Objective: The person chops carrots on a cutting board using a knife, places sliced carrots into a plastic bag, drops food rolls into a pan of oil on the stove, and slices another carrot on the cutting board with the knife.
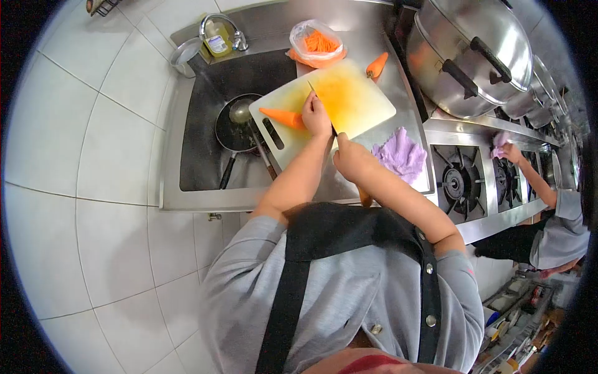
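A carrot [281, 118] lies on the white, orange-stained cutting board [374, 107], its narrow end pointing left. My left hand [316, 116] is closed around the carrot's thick end, which its fingers hide. My right hand [355, 159] grips a knife [313, 88] at the board's near edge. Only part of the narrow blade shows, running past my left hand and seen nearly edge-on; the handle is mostly covered by my fist. Below my right forearm, a brownish-orange piece [365, 197] peeks out, and I cannot tell what it is.
Behind the board stand a bag of carrot strips [320, 42] and another carrot [377, 65]. A purple cloth [400, 154] lies right of it. The sink [199, 124] holds a frying pan [225, 134]. Rightward are a large pot [470, 50], burners [460, 181] and another person wiping [557, 218].
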A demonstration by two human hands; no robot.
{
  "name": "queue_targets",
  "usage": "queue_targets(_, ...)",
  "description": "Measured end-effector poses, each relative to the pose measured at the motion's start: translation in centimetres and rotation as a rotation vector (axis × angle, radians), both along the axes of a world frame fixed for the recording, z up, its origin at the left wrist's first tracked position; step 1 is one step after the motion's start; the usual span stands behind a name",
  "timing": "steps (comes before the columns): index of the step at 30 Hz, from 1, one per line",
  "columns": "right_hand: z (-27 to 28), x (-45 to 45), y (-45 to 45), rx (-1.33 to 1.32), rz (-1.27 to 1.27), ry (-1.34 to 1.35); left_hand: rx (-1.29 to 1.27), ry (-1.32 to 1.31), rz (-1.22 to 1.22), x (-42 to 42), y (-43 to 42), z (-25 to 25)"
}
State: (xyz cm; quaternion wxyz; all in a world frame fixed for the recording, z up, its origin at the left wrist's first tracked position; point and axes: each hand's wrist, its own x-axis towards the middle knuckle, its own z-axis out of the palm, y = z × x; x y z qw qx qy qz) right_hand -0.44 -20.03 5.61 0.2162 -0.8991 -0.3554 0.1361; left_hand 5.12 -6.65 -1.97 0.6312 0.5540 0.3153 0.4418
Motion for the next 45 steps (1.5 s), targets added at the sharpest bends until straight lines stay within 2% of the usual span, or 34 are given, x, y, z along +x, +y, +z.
queue_targets(1,1.5,-0.1,0.0,-0.047,0.031,-0.032,0.005,-0.009,-0.002,0.3,0.3,0.7)
queue_targets(3,4.1,-0.4,0.0,-0.093,0.057,-0.072,-0.254,-0.240,0.027,1.3,1.0,2.4)
queue_targets(4,5.2,-0.7,0.1,-0.119,0.070,-0.162,-0.253,-0.247,0.022,1.5,1.3,4.0)
queue_targets(6,7.1,-0.5,0.4,-0.147,0.079,-0.256,-0.596,-0.415,-0.111,1.8,2.2,7.9)
queue_targets(7,8.0,-0.2,0.5,-0.113,0.075,-0.294,-0.564,-0.549,-0.152,1.9,2.3,10.8)
queue_targets(8,8.8,0.2,0.6,-0.082,0.074,-0.331,-0.569,-0.551,-0.153,3.3,3.4,10.6)
queue_targets(10,10.5,1.2,0.8,-0.089,0.031,-0.349,-0.619,-0.763,-0.200,7.9,6.5,10.4)
queue_targets(14,13.3,2.9,-0.7,-0.066,-0.035,-0.332,-0.633,-0.669,-0.152,13.6,10.0,13.0)
queue_targets(15,12.4,3.6,-1.5,0.039,-0.048,-0.351,-0.448,-0.605,-0.137,15.0,10.8,12.8)
queue_targets(16,12.2,4.0,-2.3,0.037,-0.047,-0.346,-0.264,-0.535,-0.119,16.0,11.4,12.5)
queue_targets(17,11.8,4.2,-3.2,0.101,-0.076,-0.338,-0.266,-0.526,-0.118,16.7,12.1,12.2)
queue_targets(19,11.2,4.8,-5.0,0.186,-0.125,-0.277,0.527,0.594,-0.215,17.4,13.5,12.1)
queue_targets(20,10.8,4.9,-5.8,0.184,-0.130,-0.268,0.527,0.602,-0.222,18.3,14.2,11.7)
queue_targets(22,10.1,4.9,-7.3,0.206,-0.168,-0.237,0.811,0.758,-0.143,20.5,15.7,10.6)
queue_targets(23,10.0,4.8,-8.0,0.228,-0.190,-0.198,0.815,0.766,-0.150,21.1,16.2,10.0)
queue_targets(25,9.6,4.5,-9.1,0.241,-0.219,-0.168,0.918,0.243,0.021,21.0,16.2,9.9)
queue_targets(26,9.5,4.3,-9.4,0.254,-0.244,-0.151,0.921,0.246,0.018,21.0,16.0,10.0)
queue_targets(28,9.1,4.3,-9.7,0.266,-0.282,-0.097,0.668,0.048,-0.088,19.3,14.6,12.0)
queue_targets(29,8.5,4.4,-9.7,0.314,-0.283,-0.069,0.674,0.050,-0.086,18.8,14.2,12.1)
queue_targets(31,7.8,4.2,-9.7,0.363,-0.279,-0.029,0.843,0.764,-0.308,17.9,13.2,11.6)
queue_targets(32,7.6,4.3,-9.6,0.355,-0.281,-0.031,0.839,0.778,-0.306,17.6,13.0,11.3)
queue_targets(34,7.4,4.3,-9.6,0.372,-0.271,-0.041,1.107,1.124,-0.498,17.7,13.3,10.1)
queue_targets(35,7.5,4.1,-9.8,0.385,-0.278,-0.018,1.075,0.774,-0.446,19.3,14.8,7.6)
queue_targets(36,7.6,4.1,-10.0,0.399,-0.284,0.000,1.069,0.789,-0.451,18.7,14.5,8.3)
queue_targets(38,7.0,4.0,-10.4,0.416,-0.279,-0.004,1.141,0.416,-0.295,17.1,13.1,12.3)
queue_targets(39,6.8,3.9,-10.6,0.404,-0.309,0.066,1.133,0.429,-0.291,15.8,12.8,13.2)
queue_targets(41,6.0,4.0,-11.2,0.385,-0.322,0.149,1.165,0.112,-0.240,12.3,12.4,14.8)
queue_targets(42,5.5,4.0,-11.4,0.389,-0.315,0.151,1.169,0.118,-0.233,10.0,12.1,14.9)
queue_targets(44,4.4,3.6,-12.0,0.369,-0.342,0.497,1.243,0.494,-0.538,5.5,11.4,14.1)
queue_targets(45,3.1,3.6,-12.3,0.382,-0.350,0.556,1.121,0.555,-0.750,4.4,11.2,11.9)
